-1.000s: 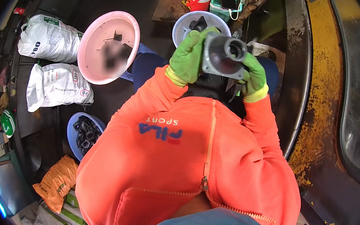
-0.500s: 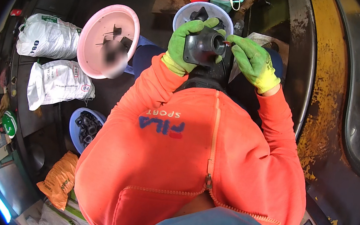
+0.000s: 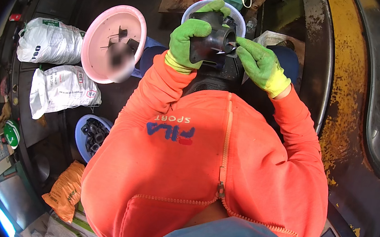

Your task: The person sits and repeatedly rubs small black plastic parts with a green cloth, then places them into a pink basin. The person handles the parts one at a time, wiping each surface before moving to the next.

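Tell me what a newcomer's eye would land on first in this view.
Most likely the bright orange-red jacket, which fills the middle of the picture. Just above it, the green-gloved left hand holds a black hollow part, with the right hand, gloved alike, close at its right side. Then the large pink basin at upper left, with dark pieces inside.

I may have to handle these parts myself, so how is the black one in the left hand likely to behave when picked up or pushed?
The black part looks hollow at its round opening, so it may be light for its size. Its glossy sheen suggests it could be slippery. Its rounded neck might let it rock on its side.
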Action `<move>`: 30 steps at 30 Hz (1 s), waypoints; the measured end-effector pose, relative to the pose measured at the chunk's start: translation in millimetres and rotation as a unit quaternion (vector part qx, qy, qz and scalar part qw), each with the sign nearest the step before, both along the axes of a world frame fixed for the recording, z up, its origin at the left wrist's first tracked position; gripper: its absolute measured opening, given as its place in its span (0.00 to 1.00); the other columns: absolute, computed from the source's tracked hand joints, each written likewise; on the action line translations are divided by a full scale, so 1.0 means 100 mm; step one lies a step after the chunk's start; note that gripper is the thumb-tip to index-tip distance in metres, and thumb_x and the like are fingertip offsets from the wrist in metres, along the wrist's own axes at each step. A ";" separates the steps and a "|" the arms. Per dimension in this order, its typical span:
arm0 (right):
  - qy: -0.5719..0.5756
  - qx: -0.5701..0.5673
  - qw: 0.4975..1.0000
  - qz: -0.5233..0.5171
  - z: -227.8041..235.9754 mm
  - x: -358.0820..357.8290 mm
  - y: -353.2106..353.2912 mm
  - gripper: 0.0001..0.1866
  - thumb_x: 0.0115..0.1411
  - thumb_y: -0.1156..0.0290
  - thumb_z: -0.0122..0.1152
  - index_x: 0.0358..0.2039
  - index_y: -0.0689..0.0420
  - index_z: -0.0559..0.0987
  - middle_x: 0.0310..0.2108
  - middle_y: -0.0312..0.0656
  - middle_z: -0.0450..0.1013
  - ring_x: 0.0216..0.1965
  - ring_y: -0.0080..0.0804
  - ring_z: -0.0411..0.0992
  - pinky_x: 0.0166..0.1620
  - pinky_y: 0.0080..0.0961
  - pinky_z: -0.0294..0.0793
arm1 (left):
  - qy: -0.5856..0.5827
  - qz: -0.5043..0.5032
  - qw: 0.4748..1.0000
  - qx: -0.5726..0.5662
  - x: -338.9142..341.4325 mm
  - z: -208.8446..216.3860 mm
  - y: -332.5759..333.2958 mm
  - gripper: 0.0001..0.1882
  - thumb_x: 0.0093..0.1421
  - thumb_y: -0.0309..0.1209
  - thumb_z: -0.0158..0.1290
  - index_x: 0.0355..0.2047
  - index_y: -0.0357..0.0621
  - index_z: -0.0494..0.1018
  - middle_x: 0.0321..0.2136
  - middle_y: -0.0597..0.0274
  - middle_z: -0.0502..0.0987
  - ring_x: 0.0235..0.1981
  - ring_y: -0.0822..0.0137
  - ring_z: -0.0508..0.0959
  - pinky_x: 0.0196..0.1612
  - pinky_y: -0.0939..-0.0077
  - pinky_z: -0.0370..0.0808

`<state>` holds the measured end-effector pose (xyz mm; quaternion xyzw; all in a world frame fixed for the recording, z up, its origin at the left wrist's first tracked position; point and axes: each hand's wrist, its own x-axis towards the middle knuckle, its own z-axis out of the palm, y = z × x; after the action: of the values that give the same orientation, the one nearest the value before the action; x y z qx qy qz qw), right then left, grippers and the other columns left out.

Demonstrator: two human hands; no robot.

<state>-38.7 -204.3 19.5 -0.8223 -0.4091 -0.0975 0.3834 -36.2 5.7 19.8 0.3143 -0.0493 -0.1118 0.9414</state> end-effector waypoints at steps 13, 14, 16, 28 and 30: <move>0.501 0.269 0.821 -0.059 0.19 -0.25 0.28 0.16 0.67 0.67 0.52 0.51 0.61 0.74 0.22 0.25 0.65 0.19 0.11 0.56 0.22 0.12 0.53 | -0.391 0.231 0.851 0.264 0.18 -0.03 0.03 0.35 0.48 0.32 0.56 0.58 0.33 0.64 0.47 0.50 0.71 0.45 0.62 0.74 0.50 0.70 0.71; 0.523 0.260 0.810 -0.055 0.24 -0.25 0.27 0.16 0.67 0.65 0.51 0.49 0.61 0.74 0.20 0.25 0.63 0.18 0.12 0.54 0.21 0.13 0.52 | -0.437 0.251 0.810 0.299 0.20 -0.04 0.05 0.35 0.49 0.32 0.56 0.57 0.33 0.64 0.48 0.49 0.70 0.45 0.61 0.74 0.50 0.68 0.71; 0.555 0.256 0.791 -0.026 0.35 -0.26 0.23 0.16 0.68 0.61 0.49 0.46 0.61 0.75 0.17 0.25 0.60 0.15 0.12 0.51 0.19 0.14 0.50 | -0.493 0.261 0.757 0.340 0.24 -0.05 0.08 0.34 0.50 0.34 0.58 0.58 0.37 0.64 0.56 0.44 0.64 0.47 0.58 0.73 0.51 0.64 0.70; 0.753 0.328 0.567 0.057 0.54 -0.29 0.17 0.19 0.69 0.58 0.44 0.46 0.61 0.73 0.18 0.29 0.61 0.12 0.15 0.49 0.16 0.14 0.49 | -0.575 0.282 0.667 0.380 0.27 -0.10 0.13 0.35 0.58 0.40 0.59 0.63 0.50 0.59 0.62 0.43 0.54 0.51 0.53 0.69 0.51 0.59 0.71; 0.791 0.357 0.488 0.094 0.52 -0.24 0.16 0.21 0.70 0.55 0.39 0.47 0.59 0.73 0.17 0.28 0.60 0.11 0.15 0.49 0.15 0.14 0.48 | -0.563 0.287 0.672 0.386 0.28 -0.13 0.15 0.37 0.57 0.41 0.59 0.64 0.51 0.57 0.63 0.42 0.53 0.52 0.54 0.69 0.52 0.60 0.71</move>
<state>-62.3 -187.9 71.7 -0.3033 0.0616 0.4932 0.8130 -8.3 21.0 6.9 0.6515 -0.4304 0.3528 0.5156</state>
